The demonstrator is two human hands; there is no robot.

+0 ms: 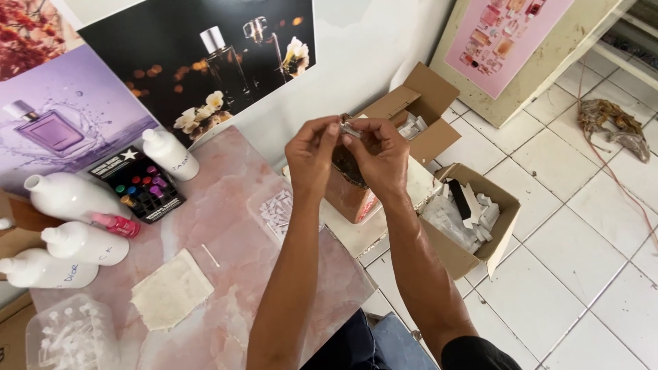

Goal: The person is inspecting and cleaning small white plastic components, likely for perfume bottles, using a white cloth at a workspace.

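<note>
Both hands, left hand (pixel 312 147) and right hand (pixel 380 152), pinched a small clear vial (pixel 348 128) (contents unclear); fitting step, steadiness needed.

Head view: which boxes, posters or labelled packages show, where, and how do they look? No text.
Purple perfume-bottle poster: wall, far left.
Dark poster with glass bottles and white flowers: wall, top centre.
Pink product chart: leaning top right.
Black box of coloured vials: pink marble table.
Open brown cardboard boxes: tiled floor, right.
Both hands pinch a small clear item.
</note>
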